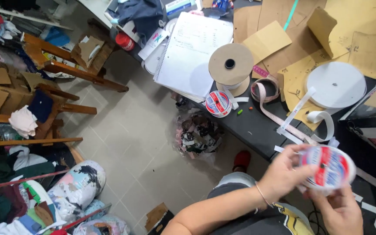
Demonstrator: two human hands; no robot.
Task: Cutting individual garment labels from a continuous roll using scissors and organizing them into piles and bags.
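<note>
Both hands hold a flat round spool (330,167) with a red, white and blue label, low at the right. My left hand (287,172) grips its left rim, a thin bracelet on the wrist. My right hand (338,210) supports it from below. A second spool of the same kind (218,104) lies on the dark table (253,128) near its edge. Next to it stand a cardboard-faced reel (230,64) and a big white roll of tape (336,84) with a loose end.
An open spiral notebook (192,52), a pink measuring tape (266,93) and brown paper pattern pieces (318,30) cover the table. A bag of fabric scraps (198,135) sits on the tiled floor. Wooden frames (57,69) and cloth bundles (77,187) crowd the left.
</note>
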